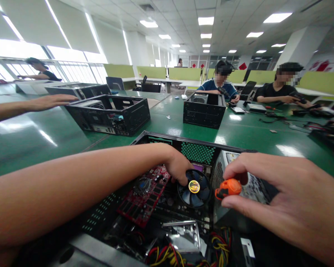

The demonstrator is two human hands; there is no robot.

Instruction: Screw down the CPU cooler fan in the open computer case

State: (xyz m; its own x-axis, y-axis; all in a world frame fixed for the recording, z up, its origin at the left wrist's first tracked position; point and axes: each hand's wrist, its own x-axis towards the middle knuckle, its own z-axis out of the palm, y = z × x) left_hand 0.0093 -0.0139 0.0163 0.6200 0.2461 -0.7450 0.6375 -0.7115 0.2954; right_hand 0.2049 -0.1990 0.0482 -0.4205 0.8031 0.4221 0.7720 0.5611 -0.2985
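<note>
Orange screwdriver handle (228, 188) sits pinched in the right hand (284, 202) fingers; the left hand (178, 167) (fingers curled, grip unclear) touches the cooler fan (195, 188), still mounted in the open case (195, 146).

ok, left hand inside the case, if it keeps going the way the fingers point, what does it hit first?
Most likely the round cooler fan: the left hand reaches down-right, fingertips already at the fan's rim. Depth is hard to judge.

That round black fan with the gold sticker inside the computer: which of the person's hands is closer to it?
Left. The left hand rests at the fan's upper left edge, seemingly touching it. The right hand is off to its right, pinching an orange screwdriver handle.
</note>
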